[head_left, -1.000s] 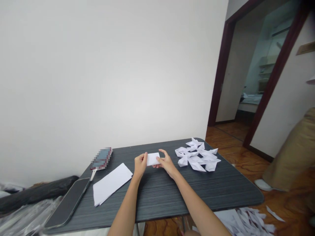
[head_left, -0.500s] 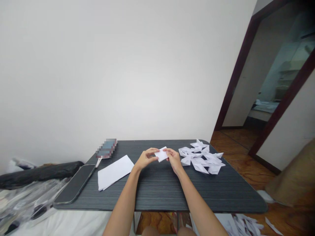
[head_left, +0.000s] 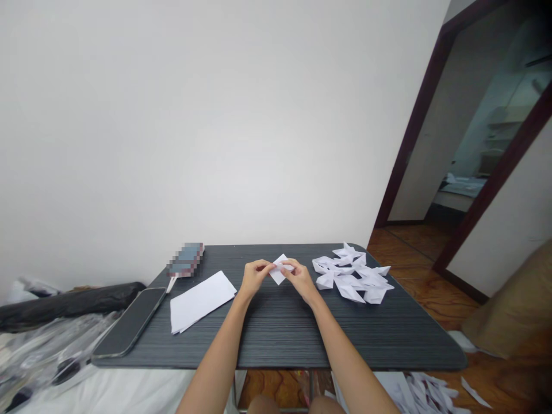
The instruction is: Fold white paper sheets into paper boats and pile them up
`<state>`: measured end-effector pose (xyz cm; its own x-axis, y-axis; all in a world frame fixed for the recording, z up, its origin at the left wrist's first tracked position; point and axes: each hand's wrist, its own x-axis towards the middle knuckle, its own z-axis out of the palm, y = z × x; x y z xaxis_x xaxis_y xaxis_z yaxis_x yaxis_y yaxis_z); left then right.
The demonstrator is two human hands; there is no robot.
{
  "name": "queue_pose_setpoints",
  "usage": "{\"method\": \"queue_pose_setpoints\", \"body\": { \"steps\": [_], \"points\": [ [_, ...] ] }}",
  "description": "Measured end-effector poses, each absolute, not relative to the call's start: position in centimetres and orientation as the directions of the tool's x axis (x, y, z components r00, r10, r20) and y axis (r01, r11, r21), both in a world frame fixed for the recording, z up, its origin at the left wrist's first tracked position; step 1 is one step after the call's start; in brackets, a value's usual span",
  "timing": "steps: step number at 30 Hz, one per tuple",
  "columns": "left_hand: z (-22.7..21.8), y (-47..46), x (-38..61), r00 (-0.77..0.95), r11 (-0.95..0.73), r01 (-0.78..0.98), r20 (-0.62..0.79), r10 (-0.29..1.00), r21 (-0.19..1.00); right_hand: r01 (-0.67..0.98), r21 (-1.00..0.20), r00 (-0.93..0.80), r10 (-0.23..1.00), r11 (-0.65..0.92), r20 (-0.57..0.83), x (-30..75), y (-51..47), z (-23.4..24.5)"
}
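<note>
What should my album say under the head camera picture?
Left hand and right hand hold white paper near folded shapes.

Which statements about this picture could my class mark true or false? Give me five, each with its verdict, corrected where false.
1. The left hand and right hand both hold one small folded white paper. True.
2. The folded paper shapes lie left of both hands. False: the folded paper shapes lie to the right of both hands.
3. The flat white sheets lie left of the left hand. True.
4. The black-screened phone lies between the hands. False: the black-screened phone lies at the left end of the table.
5. The top of the table is dark. True.
</note>
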<state>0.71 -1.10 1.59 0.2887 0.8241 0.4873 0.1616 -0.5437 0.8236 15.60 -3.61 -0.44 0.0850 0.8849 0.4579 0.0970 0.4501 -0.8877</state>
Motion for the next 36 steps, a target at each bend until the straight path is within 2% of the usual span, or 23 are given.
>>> {"method": "queue_pose_setpoints", "body": {
  "steps": [3, 9, 15, 25, 31, 36],
  "points": [
    [1.5, -1.3, 1.0, 0.287, -0.553, 0.167, 0.497, 0.819, 0.816, 0.169, -0.878, 0.147, 0.869, 0.448, 0.472, 15.8, -3.3, -0.7],
    [0.7, -1.1, 1.1, 0.384, -0.524, 0.101, 0.453, 0.805, 0.846, 0.065, -0.901, 0.235, 0.871, 0.429, 0.432, 16.6, -2.6, -1.5],
    [-0.1, -0.6, 1.1, 0.377, -0.466, 0.075, 0.407, 0.832, 0.882, 0.034, -0.948, 0.238, 0.918, 0.317, 0.316, 16.7, -2.8, -1.4],
    [-0.3, -0.4, 1.3, 0.379, -0.392, 0.061, 0.342, 0.860, 0.918, 0.051, -0.930, 0.230, 0.902, 0.364, 0.366, 16.6, -2.8, -1.5],
    [0.0, -0.5, 1.3, 0.425, -0.349, 0.072, 0.288, 0.858, 0.934, -0.034, -0.924, 0.170, 0.913, 0.381, 0.371, 15.9, -3.2, -1.2],
    [0.2, -0.4, 1.0, 0.407, -0.367, 0.035, 0.322, 0.855, 0.930, -0.169, -0.943, 0.125, 0.955, 0.288, 0.270, 15.7, -3.6, -0.9]
  ]
}}
